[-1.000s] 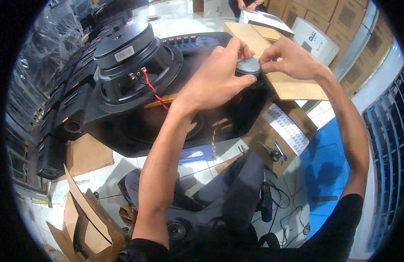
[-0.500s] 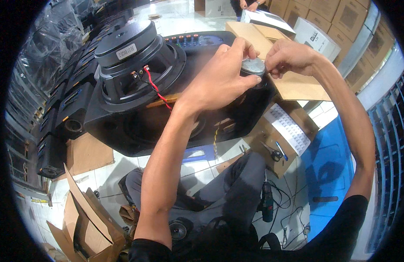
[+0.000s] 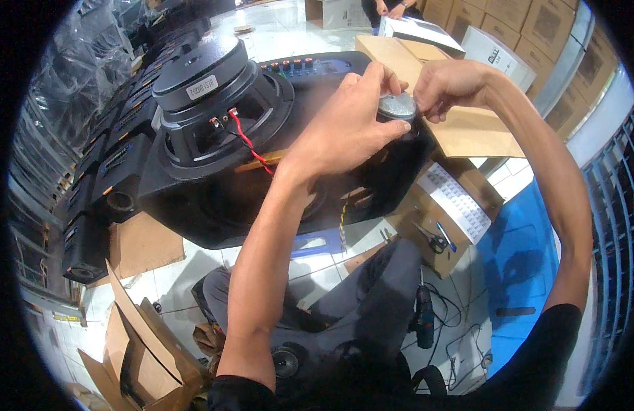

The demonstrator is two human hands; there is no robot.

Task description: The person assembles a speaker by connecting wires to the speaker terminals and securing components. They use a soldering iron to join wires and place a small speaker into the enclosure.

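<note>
A black speaker cabinet (image 3: 176, 205) lies in front of me with a large woofer (image 3: 207, 89) resting magnet-up on its left part. Twisted red and black wires (image 3: 248, 142) run from the woofer's terminals down toward the cabinet. Over the cabinet's right end, my left hand (image 3: 351, 116) grips a small round speaker driver (image 3: 398, 106) by its silver-backed body, thumb on the near side. My right hand (image 3: 448, 89) is closed in a pinch at the driver's right edge. Whatever lies between its fingertips is too small to make out.
A cardboard piece with scissors (image 3: 434, 240), a pen (image 3: 445, 236) and a printed sheet (image 3: 455, 202) lies right of the cabinet, near a blue plastic surface (image 3: 519, 274). A power drill (image 3: 424, 318) rests by my leg. Several black cabinets (image 3: 118, 185) line the left; another person's hands (image 3: 392, 9) show behind.
The view has shifted slightly, moving the scene a little to the right. My right hand's fingers have shifted a little at the driver's edge; my left hand keeps its grip.
</note>
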